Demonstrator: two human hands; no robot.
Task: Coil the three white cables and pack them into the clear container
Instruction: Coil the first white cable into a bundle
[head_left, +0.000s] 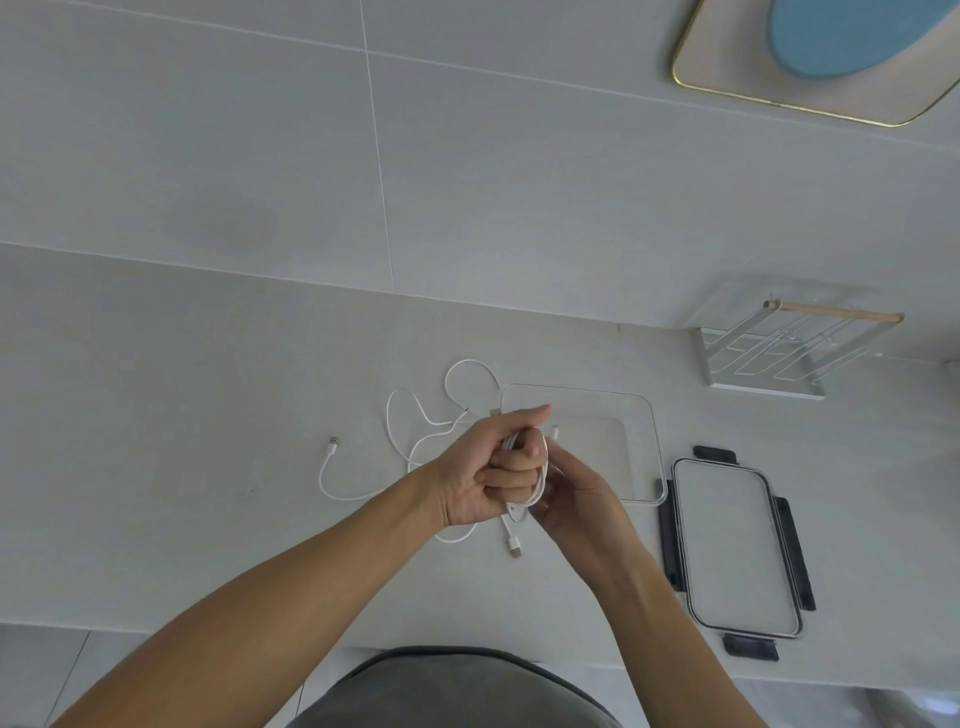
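Observation:
My left hand (485, 470) is closed around a white cable (540, 483) wound in loops over its fingers, above the counter's middle. One USB plug (514, 548) of this cable dangles below the hand. My right hand (576, 493) pinches the same coil from the right side. Two more white cables (415, 415) lie loose and tangled on the counter behind my left hand, one ending in a plug (332, 446) at the left. The clear container (641, 415) stands open just behind my hands, with nothing visible inside it.
The container's lid (735, 545), clear with black clips, lies flat to the right. A white wire rack (779, 353) with a wooden bar stands at the back right against the tiled wall. The counter's front edge runs just before my body.

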